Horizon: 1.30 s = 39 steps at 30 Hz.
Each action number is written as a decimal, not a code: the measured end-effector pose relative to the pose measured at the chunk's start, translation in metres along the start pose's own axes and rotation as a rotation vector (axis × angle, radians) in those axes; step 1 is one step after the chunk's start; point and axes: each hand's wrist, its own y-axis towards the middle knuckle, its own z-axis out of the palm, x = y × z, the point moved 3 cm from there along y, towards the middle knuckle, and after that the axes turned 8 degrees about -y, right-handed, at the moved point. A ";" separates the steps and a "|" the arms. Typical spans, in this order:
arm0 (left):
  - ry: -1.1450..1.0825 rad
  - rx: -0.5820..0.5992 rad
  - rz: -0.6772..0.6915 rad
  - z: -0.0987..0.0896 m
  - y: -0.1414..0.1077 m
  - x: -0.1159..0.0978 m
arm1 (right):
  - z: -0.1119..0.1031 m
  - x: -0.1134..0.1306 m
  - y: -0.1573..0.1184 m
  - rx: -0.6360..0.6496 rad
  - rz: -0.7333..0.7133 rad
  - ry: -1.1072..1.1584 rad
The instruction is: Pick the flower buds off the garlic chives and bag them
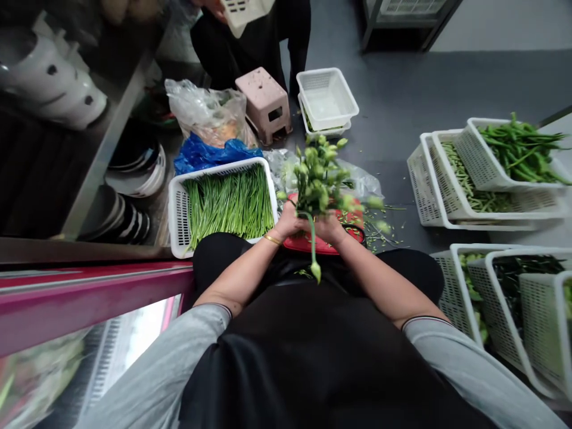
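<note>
My left hand, with a gold bangle at its wrist, and my right hand close together around a bunch of budded green chive stems. Pale green flower buds fan out above my fists, and one stem hangs down below them. Under my hands lies a red board or tray, mostly hidden by them. To my left, a white plastic basket holds neatly aligned green chive stalks. Loose buds and stem bits lie on the floor to my right.
A co-worker sits ahead holding a white basket, beside a pink stool, stacked white baskets and plastic bags. Several white baskets of greens stand at right. A steel counter and pink rail run along my left.
</note>
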 end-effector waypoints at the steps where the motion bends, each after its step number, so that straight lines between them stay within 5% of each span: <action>1: -0.044 -0.026 -0.024 -0.002 0.004 -0.006 | -0.007 0.000 0.001 -0.003 -0.003 -0.003; 6: -0.487 -0.339 -0.270 -0.012 0.029 -0.049 | -0.019 0.005 -0.004 0.088 0.084 -0.061; 11: -0.645 -0.562 -0.310 -0.005 0.031 -0.077 | -0.002 0.005 -0.008 0.144 0.171 0.010; 13: -0.626 -0.491 -0.291 -0.002 0.024 -0.087 | -0.001 0.002 -0.011 0.245 0.207 0.115; 18: -0.555 0.046 -0.273 0.003 0.011 -0.112 | -0.001 -0.002 -0.026 0.447 0.268 0.476; 20: -0.545 0.155 -0.247 0.003 0.010 -0.115 | -0.001 -0.001 -0.029 0.478 0.254 0.516; 24: -0.416 0.009 -0.173 0.004 0.011 -0.099 | -0.002 -0.009 -0.024 0.473 0.169 0.346; 30: -0.069 -0.174 -0.050 0.014 0.001 -0.063 | 0.008 -0.049 -0.023 0.197 0.069 0.013; 39: 0.034 -0.130 -0.287 0.009 -0.025 0.005 | 0.035 -0.112 -0.037 0.237 0.145 -0.151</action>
